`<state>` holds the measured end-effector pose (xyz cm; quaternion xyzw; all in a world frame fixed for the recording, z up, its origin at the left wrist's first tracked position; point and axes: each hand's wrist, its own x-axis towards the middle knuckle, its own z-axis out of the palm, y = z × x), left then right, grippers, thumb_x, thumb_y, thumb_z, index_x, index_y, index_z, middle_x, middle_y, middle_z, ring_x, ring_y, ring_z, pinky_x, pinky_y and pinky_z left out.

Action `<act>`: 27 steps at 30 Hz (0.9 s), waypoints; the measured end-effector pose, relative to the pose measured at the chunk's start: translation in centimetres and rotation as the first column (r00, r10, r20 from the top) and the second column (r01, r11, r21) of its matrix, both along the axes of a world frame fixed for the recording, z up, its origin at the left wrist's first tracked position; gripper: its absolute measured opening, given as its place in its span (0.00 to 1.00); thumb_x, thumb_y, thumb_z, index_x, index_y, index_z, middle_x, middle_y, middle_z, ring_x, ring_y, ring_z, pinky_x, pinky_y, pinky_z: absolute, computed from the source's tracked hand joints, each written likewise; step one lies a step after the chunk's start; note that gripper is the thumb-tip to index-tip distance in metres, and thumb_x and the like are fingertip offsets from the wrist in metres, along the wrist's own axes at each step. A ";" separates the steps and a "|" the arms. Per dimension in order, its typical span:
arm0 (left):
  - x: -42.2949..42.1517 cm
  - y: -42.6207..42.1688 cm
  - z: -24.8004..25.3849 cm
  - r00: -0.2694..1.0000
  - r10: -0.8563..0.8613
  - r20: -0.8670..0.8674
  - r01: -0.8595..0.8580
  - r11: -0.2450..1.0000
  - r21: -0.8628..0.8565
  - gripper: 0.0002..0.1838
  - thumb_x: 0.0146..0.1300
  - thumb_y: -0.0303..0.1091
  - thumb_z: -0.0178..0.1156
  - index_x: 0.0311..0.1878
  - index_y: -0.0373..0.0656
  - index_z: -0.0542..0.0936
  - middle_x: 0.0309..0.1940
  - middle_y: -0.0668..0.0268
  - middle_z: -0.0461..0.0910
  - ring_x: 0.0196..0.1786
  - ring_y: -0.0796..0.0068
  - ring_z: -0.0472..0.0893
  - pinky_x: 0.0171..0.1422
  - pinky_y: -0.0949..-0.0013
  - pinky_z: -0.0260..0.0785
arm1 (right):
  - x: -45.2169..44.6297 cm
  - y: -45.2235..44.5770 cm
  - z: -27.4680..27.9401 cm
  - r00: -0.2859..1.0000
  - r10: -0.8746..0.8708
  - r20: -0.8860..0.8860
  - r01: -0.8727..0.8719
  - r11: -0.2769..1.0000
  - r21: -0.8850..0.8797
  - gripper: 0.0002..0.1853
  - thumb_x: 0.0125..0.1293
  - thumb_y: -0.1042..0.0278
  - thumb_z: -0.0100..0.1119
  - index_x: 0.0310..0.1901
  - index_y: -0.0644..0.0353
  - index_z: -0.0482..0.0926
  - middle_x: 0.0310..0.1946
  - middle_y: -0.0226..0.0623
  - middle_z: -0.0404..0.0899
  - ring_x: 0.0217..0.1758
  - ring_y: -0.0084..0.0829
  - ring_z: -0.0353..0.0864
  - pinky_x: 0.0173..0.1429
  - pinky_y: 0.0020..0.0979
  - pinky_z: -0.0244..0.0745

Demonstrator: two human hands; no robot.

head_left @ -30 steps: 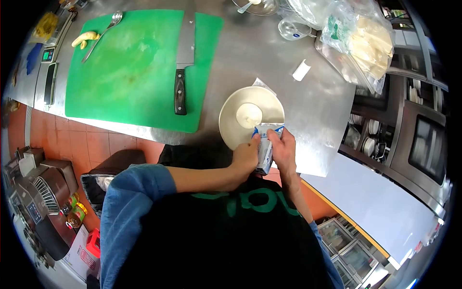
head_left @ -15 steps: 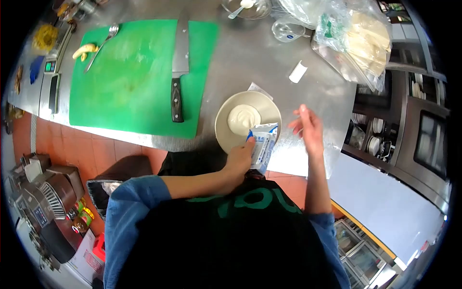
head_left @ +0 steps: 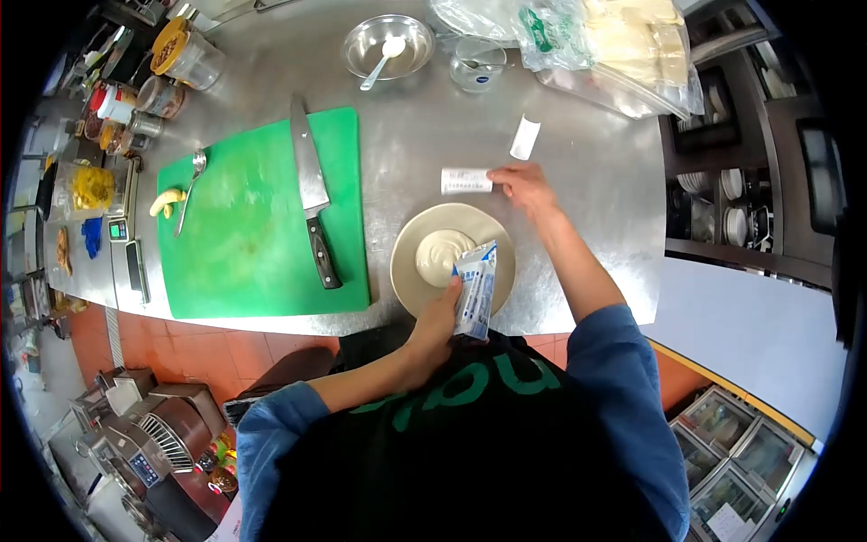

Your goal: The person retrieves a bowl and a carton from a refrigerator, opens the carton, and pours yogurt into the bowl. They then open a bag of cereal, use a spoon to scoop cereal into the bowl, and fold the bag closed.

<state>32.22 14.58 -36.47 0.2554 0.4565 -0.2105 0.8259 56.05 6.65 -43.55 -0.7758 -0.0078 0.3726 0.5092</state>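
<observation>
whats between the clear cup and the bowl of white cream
The head view shows a white printed slip between the cup and the bowl, the right hand holding one end; otherwise that stretch is bare steel table.

The board point(head_left: 257, 244) is showing bright green, the worktop point(head_left: 411, 135) silver-grey. The bowl point(head_left: 503, 285) is looking beige, the cream point(head_left: 438, 256) off-white in a swirl. The packet point(head_left: 475, 294) is displaying blue print on white, the slip point(head_left: 462, 181) dark print on white. The sleeves point(head_left: 628, 375) are showing blue, the garment point(head_left: 452, 461) black with green lettering.
</observation>
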 end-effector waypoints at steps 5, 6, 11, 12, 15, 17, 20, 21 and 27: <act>0.4 0.3 0.5 0.998 -0.048 -0.033 0.049 0.999 0.006 0.28 0.71 0.55 0.39 0.47 0.34 0.73 0.30 0.58 0.77 0.26 0.64 0.79 0.30 0.61 0.76 | 1.2 0.5 2.9 0.997 -0.080 0.001 0.079 0.990 -0.116 0.14 0.54 0.63 0.66 0.38 0.65 0.82 0.13 0.23 0.64 0.14 0.16 0.55 0.17 0.23 0.47; 0.3 0.2 0.4 0.998 -0.049 -0.035 0.049 0.999 0.006 0.28 0.71 0.55 0.39 0.47 0.34 0.73 0.30 0.58 0.77 0.26 0.64 0.79 0.30 0.61 0.76 | 1.3 0.4 2.7 0.997 -0.081 -0.002 0.080 0.990 -0.116 0.14 0.54 0.63 0.66 0.38 0.65 0.82 0.13 0.23 0.64 0.14 0.16 0.55 0.17 0.23 0.47; 0.3 0.2 0.6 1.000 -0.023 -0.015 0.023 1.000 -0.006 0.28 0.71 0.55 0.39 0.46 0.35 0.73 0.30 0.59 0.77 0.27 0.65 0.79 0.30 0.60 0.76 | 1.6 -0.2 1.0 0.988 -0.137 -0.066 0.140 0.989 0.049 0.12 0.55 0.66 0.66 0.36 0.67 0.81 0.13 0.23 0.63 0.13 0.16 0.53 0.17 0.24 0.44; 0.2 0.1 0.3 1.000 -0.022 -0.016 0.022 1.000 -0.006 0.28 0.71 0.55 0.39 0.46 0.35 0.73 0.30 0.59 0.77 0.27 0.65 0.79 0.30 0.60 0.76 | 1.5 -0.3 0.9 0.988 -0.136 -0.067 0.139 0.989 0.048 0.12 0.55 0.66 0.66 0.36 0.67 0.81 0.13 0.23 0.63 0.13 0.16 0.53 0.17 0.24 0.44; 0.0 -0.1 -0.4 1.000 -0.009 0.012 0.009 1.000 -0.011 0.28 0.71 0.55 0.39 0.46 0.36 0.73 0.30 0.59 0.77 0.28 0.65 0.79 0.30 0.60 0.76 | 1.4 -0.3 1.1 0.987 -0.150 -0.062 0.154 0.986 0.061 0.13 0.55 0.66 0.67 0.36 0.68 0.81 0.13 0.23 0.64 0.13 0.16 0.53 0.17 0.24 0.43; 0.0 -0.1 -0.4 1.000 0.003 0.012 -0.002 1.000 -0.013 0.27 0.71 0.55 0.39 0.46 0.35 0.73 0.30 0.58 0.77 0.27 0.65 0.79 0.29 0.60 0.76 | 1.2 -0.3 1.6 0.989 -0.124 -0.076 0.127 0.991 0.032 0.14 0.57 0.64 0.65 0.35 0.69 0.80 0.14 0.25 0.67 0.13 0.16 0.60 0.17 0.23 0.48; 0.0 0.0 0.1 1.000 0.006 0.000 -0.006 1.000 0.001 0.27 0.71 0.54 0.39 0.45 0.35 0.73 0.30 0.58 0.77 0.26 0.65 0.79 0.28 0.60 0.76 | 0.7 -1.2 1.4 0.978 -0.047 0.201 0.067 0.993 -0.093 0.18 0.60 0.56 0.63 0.33 0.68 0.80 0.15 0.29 0.70 0.14 0.18 0.69 0.17 0.22 0.55; 0.0 -0.1 -0.1 1.000 0.016 0.002 -0.016 1.000 -0.001 0.27 0.71 0.54 0.39 0.45 0.35 0.73 0.30 0.58 0.77 0.26 0.65 0.79 0.28 0.60 0.76 | -0.2 -1.2 2.9 0.978 -0.036 0.204 0.057 0.994 -0.095 0.18 0.60 0.56 0.63 0.33 0.68 0.80 0.15 0.29 0.70 0.14 0.18 0.69 0.17 0.22 0.55; -0.3 -0.7 -0.4 0.999 0.029 0.024 -0.028 0.999 -0.018 0.26 0.71 0.53 0.41 0.46 0.35 0.73 0.31 0.59 0.78 0.27 0.66 0.79 0.28 0.63 0.75 | -10.7 -5.3 8.4 0.946 0.229 0.228 -0.192 0.966 -0.173 0.20 0.62 0.52 0.61 0.31 0.65 0.78 0.16 0.29 0.74 0.17 0.17 0.72 0.19 0.22 0.63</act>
